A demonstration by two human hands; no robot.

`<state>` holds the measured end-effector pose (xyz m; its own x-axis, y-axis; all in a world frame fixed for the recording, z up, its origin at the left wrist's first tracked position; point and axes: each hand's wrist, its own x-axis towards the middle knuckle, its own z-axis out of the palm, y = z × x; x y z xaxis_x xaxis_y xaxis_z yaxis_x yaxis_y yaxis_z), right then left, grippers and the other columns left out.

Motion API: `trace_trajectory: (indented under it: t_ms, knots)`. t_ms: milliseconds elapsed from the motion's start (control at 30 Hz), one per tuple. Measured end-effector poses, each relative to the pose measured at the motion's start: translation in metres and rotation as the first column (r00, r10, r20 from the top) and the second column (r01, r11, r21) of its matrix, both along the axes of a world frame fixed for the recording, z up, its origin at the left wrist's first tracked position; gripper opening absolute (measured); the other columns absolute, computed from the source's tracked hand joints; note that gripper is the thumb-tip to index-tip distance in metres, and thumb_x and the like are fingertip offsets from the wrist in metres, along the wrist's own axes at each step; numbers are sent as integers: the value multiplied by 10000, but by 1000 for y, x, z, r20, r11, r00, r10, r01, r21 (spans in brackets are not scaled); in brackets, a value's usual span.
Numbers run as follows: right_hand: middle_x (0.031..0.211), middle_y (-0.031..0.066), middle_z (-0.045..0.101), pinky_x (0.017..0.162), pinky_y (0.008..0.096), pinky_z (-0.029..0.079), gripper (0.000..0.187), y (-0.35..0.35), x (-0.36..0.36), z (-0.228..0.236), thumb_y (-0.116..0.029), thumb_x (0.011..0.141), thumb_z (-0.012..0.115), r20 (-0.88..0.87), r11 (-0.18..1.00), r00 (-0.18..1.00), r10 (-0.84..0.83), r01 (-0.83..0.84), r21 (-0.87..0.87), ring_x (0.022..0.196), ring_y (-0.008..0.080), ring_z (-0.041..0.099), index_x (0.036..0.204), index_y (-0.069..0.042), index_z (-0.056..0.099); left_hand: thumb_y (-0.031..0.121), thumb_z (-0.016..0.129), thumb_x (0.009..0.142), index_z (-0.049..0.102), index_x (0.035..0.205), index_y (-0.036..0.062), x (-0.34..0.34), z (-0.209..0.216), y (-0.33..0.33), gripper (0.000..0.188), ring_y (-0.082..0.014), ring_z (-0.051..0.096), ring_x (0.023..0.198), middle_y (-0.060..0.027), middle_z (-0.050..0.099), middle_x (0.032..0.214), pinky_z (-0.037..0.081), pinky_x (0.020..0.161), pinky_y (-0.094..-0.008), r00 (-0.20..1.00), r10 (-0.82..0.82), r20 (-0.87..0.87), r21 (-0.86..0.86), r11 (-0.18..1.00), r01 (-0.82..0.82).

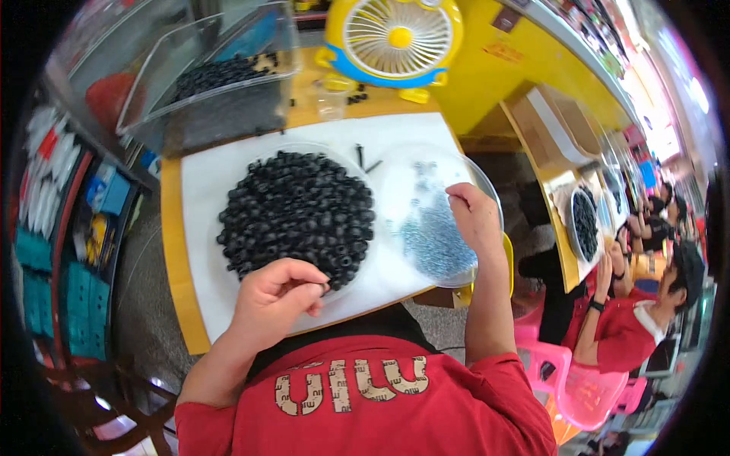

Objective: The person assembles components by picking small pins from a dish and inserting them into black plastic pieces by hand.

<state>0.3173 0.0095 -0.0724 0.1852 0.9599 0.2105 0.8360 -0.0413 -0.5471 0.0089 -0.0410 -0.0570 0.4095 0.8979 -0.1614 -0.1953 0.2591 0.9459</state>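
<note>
My left hand [275,302] is at the near edge of a round plate [365,267] heaped with small black ring-like pieces [296,213]. Its thumb and forefinger are pinched on one small black piece [325,287]. Over the right side of a clear round tray [498,190], my right hand [479,219] has its fingertips pressed together. What they hold, if anything, is too small to make out. A pile of tiny clear bluish pieces [435,242] lies in that tray, beside and below the right hand.
Two thin black sticks [360,156] lie between plate and tray on white sheeting [201,228]. Behind stand a clear bin [213,114] of black pieces, a clear cup [331,102] and a yellow fan [399,38]. To the right, a co-worker [631,319] sits by another table.
</note>
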Motion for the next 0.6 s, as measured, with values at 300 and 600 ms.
trace_trajectory:
  t_ms: [300, 600]
  knots:
    - [807, 134, 585, 675, 323, 456, 115, 11, -3, -6, -69, 724, 544, 18, 956, 956, 293, -292, -20, 742, 303, 566, 820, -27, 593, -36, 522, 774, 530, 939, -15, 37, -1, 19, 166, -114, 563, 745, -61, 558, 869, 498, 646, -237, 1000, 3, 24, -44, 999, -2]
    - [860, 116, 558, 727, 363, 446, 170, 17, -16, -8, -119, 717, 538, 332, 893, 846, 417, -312, -326, 854, 285, 537, 873, -67, 579, -53, 512, 762, 541, 936, -10, 34, -3, 22, 181, -111, 560, 760, -56, 559, 894, 496, 652, -237, 999, -11, -48, -92, 996, 6]
